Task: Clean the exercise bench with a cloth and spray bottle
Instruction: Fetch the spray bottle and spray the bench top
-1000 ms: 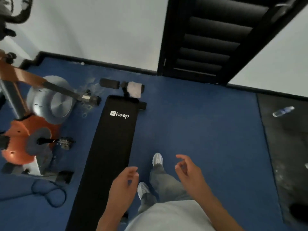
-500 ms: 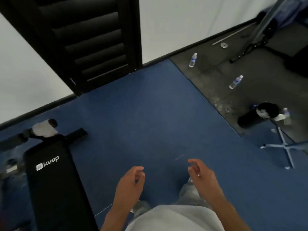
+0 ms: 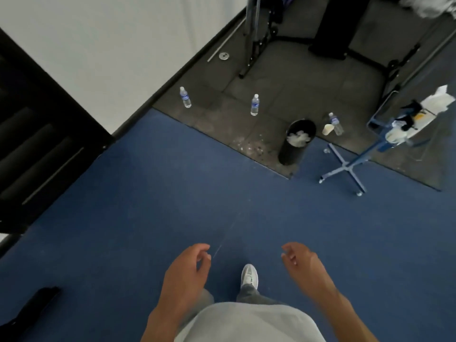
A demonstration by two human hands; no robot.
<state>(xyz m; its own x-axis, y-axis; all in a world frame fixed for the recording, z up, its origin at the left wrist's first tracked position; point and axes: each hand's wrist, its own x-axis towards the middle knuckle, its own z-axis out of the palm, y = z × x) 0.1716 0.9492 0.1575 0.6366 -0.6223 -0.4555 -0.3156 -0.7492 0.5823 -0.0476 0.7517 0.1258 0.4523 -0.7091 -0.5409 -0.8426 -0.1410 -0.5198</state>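
Both hands empty: left hand (image 3: 185, 272) and right hand (image 3: 304, 267) hanging with grip loosely apart | bench out of view | nothing resembling cloth or spray bottle being carried | cleaning judged not started | person facing bin (image 3: 297, 141), supplies possibly on blue stand (image 3: 394, 129) beside it.

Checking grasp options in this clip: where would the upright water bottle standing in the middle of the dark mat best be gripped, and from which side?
Probably around the labelled mid-body of the middle water bottle, coming from the blue-carpet side. It stands upright and alone on the dark mat, so its round wall is free all round; the narrow cap gives less purchase. Both hands, left hand and right hand, are empty.
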